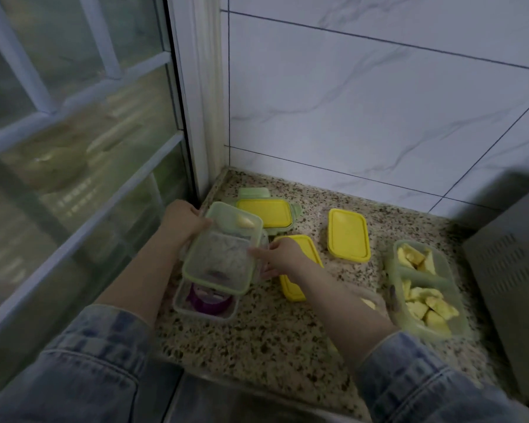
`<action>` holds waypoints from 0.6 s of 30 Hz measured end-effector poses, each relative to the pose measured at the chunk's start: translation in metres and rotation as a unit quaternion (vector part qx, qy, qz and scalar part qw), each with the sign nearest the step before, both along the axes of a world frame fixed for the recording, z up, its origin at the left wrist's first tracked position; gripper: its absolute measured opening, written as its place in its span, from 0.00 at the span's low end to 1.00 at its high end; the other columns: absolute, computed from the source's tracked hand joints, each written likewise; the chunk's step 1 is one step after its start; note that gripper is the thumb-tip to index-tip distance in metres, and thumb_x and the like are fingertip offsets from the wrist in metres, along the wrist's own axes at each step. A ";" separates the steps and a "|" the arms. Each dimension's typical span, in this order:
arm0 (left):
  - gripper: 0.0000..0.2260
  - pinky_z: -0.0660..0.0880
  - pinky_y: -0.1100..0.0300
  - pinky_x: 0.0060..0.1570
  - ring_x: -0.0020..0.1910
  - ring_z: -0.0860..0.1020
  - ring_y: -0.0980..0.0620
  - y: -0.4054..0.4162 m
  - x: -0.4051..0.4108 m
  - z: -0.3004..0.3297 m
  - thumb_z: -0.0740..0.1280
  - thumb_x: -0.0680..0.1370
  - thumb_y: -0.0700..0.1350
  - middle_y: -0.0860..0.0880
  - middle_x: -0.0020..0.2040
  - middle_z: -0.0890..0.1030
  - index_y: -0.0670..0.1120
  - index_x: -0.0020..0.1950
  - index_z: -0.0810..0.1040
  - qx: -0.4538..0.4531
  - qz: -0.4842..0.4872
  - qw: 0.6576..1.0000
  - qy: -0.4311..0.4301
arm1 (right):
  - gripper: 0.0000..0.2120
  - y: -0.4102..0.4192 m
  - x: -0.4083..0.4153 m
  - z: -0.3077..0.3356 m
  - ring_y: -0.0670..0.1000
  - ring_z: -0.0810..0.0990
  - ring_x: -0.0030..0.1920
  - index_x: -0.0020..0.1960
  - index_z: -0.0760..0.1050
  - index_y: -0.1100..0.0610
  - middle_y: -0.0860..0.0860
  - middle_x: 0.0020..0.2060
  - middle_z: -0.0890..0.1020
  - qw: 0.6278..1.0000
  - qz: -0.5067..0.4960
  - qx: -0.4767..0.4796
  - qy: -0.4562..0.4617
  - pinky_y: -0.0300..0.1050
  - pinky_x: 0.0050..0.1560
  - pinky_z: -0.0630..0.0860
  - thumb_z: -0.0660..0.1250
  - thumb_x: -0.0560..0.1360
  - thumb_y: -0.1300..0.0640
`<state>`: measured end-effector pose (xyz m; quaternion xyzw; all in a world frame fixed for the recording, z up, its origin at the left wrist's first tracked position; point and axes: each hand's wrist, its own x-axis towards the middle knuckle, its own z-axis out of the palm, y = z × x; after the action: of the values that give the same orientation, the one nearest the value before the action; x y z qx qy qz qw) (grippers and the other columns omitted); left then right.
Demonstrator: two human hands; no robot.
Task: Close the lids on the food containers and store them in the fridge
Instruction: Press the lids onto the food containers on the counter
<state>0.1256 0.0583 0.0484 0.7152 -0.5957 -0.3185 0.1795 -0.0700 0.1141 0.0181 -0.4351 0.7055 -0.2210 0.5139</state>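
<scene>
A translucent green-rimmed lid (217, 254) is tilted above the counter. My left hand (182, 222) grips its far left edge and my right hand (280, 259) pinches its right edge. Under the lid a clear container (203, 303) with purple and white fruit stands on the counter. A long divided green container (425, 291) of yellow fruit chunks stands open at the right. Two loose yellow lids lie between them, one (348, 235) flat and one (297, 270) partly under my right hand. A green clip-lock container (264, 212) with a yellow lid sits at the back.
The speckled stone counter (257, 337) ends in a corner of marble wall tiles (348, 102). A barred window (74, 132) closes the left side. A grey ventilated appliance (507, 270) stands at the right. A metal sink edge (242, 389) runs along the front.
</scene>
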 end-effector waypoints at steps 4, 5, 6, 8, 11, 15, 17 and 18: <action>0.09 0.67 0.57 0.32 0.34 0.72 0.48 0.008 0.016 -0.015 0.71 0.74 0.47 0.43 0.38 0.75 0.42 0.41 0.75 0.001 -0.011 1.000 -0.002 | 0.19 0.012 0.023 -0.005 0.61 0.82 0.39 0.36 0.71 0.62 0.59 0.35 0.79 0.997 0.007 -0.006 0.075 0.57 0.51 0.80 0.73 0.71 0.48; 0.10 0.67 0.57 0.32 0.33 0.71 0.48 0.010 0.017 -0.020 0.70 0.74 0.46 0.43 0.36 0.73 0.43 0.39 0.73 -0.003 -0.013 1.000 0.004 | 0.19 0.015 0.025 -0.005 0.60 0.81 0.39 0.38 0.71 0.62 0.60 0.36 0.79 0.996 0.007 -0.008 0.086 0.58 0.51 0.80 0.72 0.71 0.48; 0.11 0.66 0.57 0.32 0.32 0.70 0.48 0.013 0.018 -0.026 0.70 0.75 0.46 0.44 0.34 0.71 0.43 0.37 0.72 -0.011 -0.017 1.000 0.010 | 0.19 0.017 0.027 -0.006 0.61 0.82 0.42 0.40 0.71 0.63 0.61 0.38 0.80 0.994 0.008 -0.012 0.104 0.58 0.52 0.79 0.72 0.71 0.47; 0.14 0.65 0.57 0.33 0.32 0.68 0.49 0.019 0.018 -0.036 0.70 0.74 0.45 0.45 0.31 0.69 0.44 0.33 0.70 -0.032 -0.015 0.999 0.021 | 0.19 0.021 0.029 -0.007 0.62 0.82 0.49 0.43 0.71 0.63 0.62 0.43 0.82 0.990 0.008 -0.020 0.141 0.57 0.53 0.78 0.72 0.72 0.47; 0.15 0.64 0.59 0.35 0.33 0.69 0.50 0.025 0.019 -0.047 0.71 0.74 0.43 0.48 0.31 0.68 0.45 0.31 0.67 -0.067 -0.003 0.997 0.034 | 0.18 0.027 0.032 -0.012 0.63 0.83 0.49 0.35 0.71 0.60 0.63 0.44 0.83 0.990 -0.011 -0.020 0.140 0.58 0.53 0.78 0.72 0.71 0.48; 0.19 0.63 0.58 0.36 0.33 0.68 0.49 0.031 0.023 -0.058 0.70 0.74 0.44 0.50 0.29 0.65 0.47 0.29 0.63 -0.105 -0.001 0.994 0.039 | 0.19 0.033 0.041 -0.019 0.63 0.82 0.51 0.32 0.66 0.56 0.63 0.45 0.82 0.989 -0.034 -0.028 0.140 0.59 0.54 0.78 0.73 0.71 0.49; 0.16 0.65 0.56 0.38 0.36 0.70 0.47 0.032 0.026 -0.061 0.70 0.74 0.45 0.47 0.32 0.69 0.44 0.32 0.67 -0.113 0.002 0.993 0.045 | 0.17 0.036 0.046 -0.022 0.62 0.83 0.50 0.36 0.69 0.58 0.63 0.44 0.83 0.989 -0.048 -0.029 0.137 0.58 0.53 0.78 0.73 0.71 0.49; 0.14 0.66 0.55 0.39 0.37 0.71 0.47 0.033 0.028 -0.063 0.70 0.74 0.45 0.45 0.34 0.71 0.43 0.34 0.69 -0.115 0.001 0.992 0.048 | 0.17 0.037 0.048 -0.024 0.61 0.83 0.49 0.39 0.71 0.60 0.63 0.44 0.83 0.989 -0.053 -0.028 0.137 0.57 0.53 0.79 0.73 0.71 0.49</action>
<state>0.1536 0.0910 -0.0146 0.6742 -0.6187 -0.2813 0.2891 -0.0218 0.1506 -0.0063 -0.4373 0.7850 -0.2063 0.3873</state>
